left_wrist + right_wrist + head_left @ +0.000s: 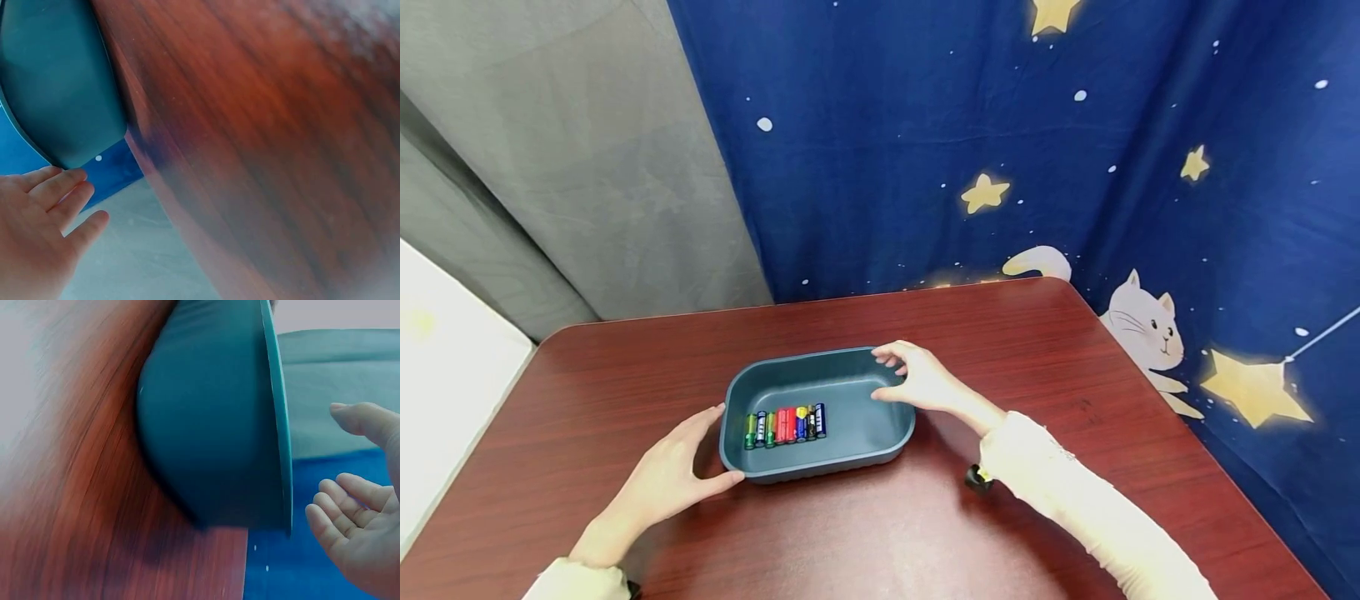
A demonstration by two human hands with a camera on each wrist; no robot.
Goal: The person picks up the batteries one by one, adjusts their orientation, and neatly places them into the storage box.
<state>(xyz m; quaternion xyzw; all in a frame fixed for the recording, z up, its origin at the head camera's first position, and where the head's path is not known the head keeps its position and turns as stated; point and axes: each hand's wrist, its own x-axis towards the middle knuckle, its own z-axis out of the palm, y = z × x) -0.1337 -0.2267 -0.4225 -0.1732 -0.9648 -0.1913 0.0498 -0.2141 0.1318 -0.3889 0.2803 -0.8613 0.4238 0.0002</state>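
A dark teal tray with rounded corners stands on the table. In its left half several batteries lie side by side in a row, coloured green, blue, red, yellow and black. My left hand is at the tray's left end, fingers and thumb spread, their tips at the rim. The left wrist view shows those fingers mostly straight beside the tray wall. Over the tray's right end hovers my right hand, thumb and fingers apart with nothing between them. In the right wrist view this hand is apart from the tray's outer wall.
The reddish-brown wooden table has rounded far corners. Behind it hang a grey curtain and a blue curtain with stars and a white cat. A white surface borders the left side.
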